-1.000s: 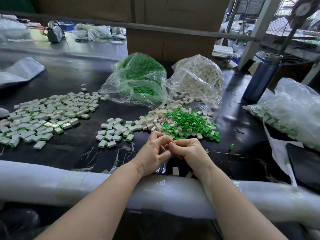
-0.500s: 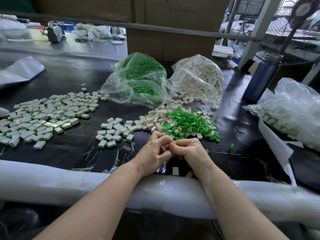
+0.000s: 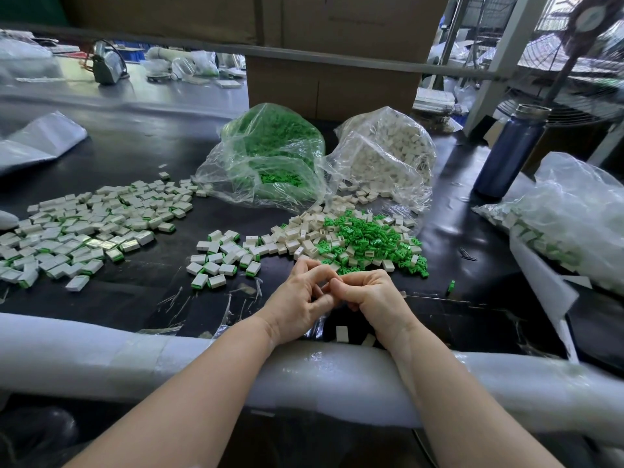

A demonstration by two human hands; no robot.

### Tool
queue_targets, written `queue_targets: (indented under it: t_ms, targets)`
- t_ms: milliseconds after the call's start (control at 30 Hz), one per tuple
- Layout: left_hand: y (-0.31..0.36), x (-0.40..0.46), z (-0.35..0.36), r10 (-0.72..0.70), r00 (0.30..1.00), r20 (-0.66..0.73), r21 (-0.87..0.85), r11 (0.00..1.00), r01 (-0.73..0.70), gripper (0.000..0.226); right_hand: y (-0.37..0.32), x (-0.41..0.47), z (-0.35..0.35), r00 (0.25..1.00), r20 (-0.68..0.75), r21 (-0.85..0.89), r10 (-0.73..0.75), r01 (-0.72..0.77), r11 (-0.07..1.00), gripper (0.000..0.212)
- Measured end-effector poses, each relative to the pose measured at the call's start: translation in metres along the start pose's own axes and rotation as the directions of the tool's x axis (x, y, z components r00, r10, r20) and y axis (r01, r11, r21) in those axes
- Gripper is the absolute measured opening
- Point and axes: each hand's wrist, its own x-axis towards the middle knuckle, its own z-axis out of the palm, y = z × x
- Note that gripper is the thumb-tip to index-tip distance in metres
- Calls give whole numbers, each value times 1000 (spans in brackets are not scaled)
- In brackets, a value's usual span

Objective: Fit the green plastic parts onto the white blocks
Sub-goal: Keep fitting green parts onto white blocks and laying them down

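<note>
Left hand [image 3: 299, 304] and right hand [image 3: 373, 295], fingers curled, fingertips meeting over something hidden between them; what they hold cannot be told. On the black surface [image 3: 135, 157], left to right: assembled blocks [image 3: 87, 228], loose white blocks [image 3: 293, 236], green plastic parts [image 3: 371, 243]. Behind: two clear bags, blue bottle [image 3: 510, 153].

Single head-worn wide-angle view, aimed forward and down from above the padded table edge [image 3: 101, 346]; near to both forearms, farther from the bags and cardboard box [image 3: 334, 82] behind.
</note>
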Motion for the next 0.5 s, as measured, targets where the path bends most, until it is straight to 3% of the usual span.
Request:
queue_targets:
  t_ms: [333, 500]
  targets:
    - [-1, 0, 0, -1, 1000, -15, -1, 1000, 1, 12, 0, 0, 1, 1000, 15, -40, -26, 27, 999, 14]
    - [-2, 0, 0, 11, 1000, 1, 0, 1000, -11, 21, 1, 0, 0, 1000, 19, -20, -21, 21, 1000, 16]
